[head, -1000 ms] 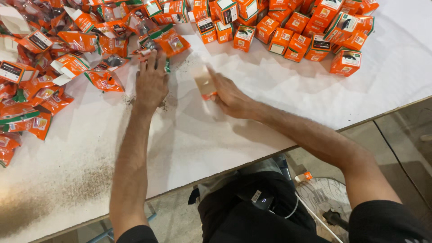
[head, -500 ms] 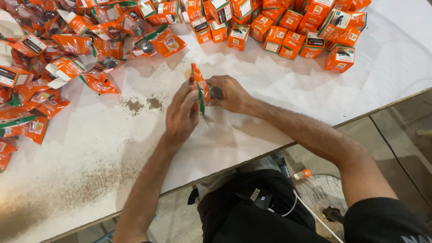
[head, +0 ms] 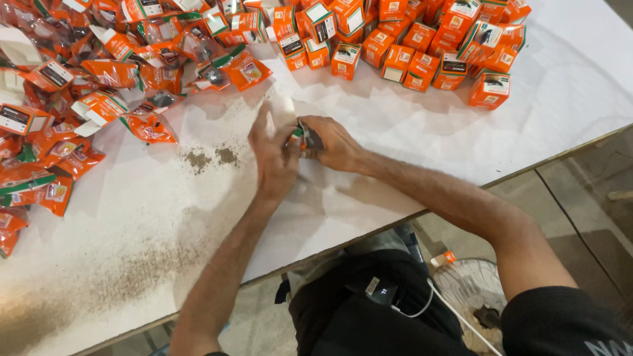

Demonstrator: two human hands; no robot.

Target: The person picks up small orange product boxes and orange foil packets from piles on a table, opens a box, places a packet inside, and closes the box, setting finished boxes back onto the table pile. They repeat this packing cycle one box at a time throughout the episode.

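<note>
Crowding both hands (head: 303,148): orange cartons (head: 422,39), pouches (head: 99,86).

A small orange carton with a dark end (head: 304,140) sits between the left hand (head: 275,157) and right hand (head: 333,142). Closed orange cube-shaped cartons (head: 422,46) crowd the far white worktop (head: 554,125). Flat orange-and-green plastic pouches (head: 99,72) lie heaped at the left.

place: packing workshop | evidence: heaped orange cartons (head: 422,39), pouches (head: 132,72), white worktable (head: 560,125)
</note>
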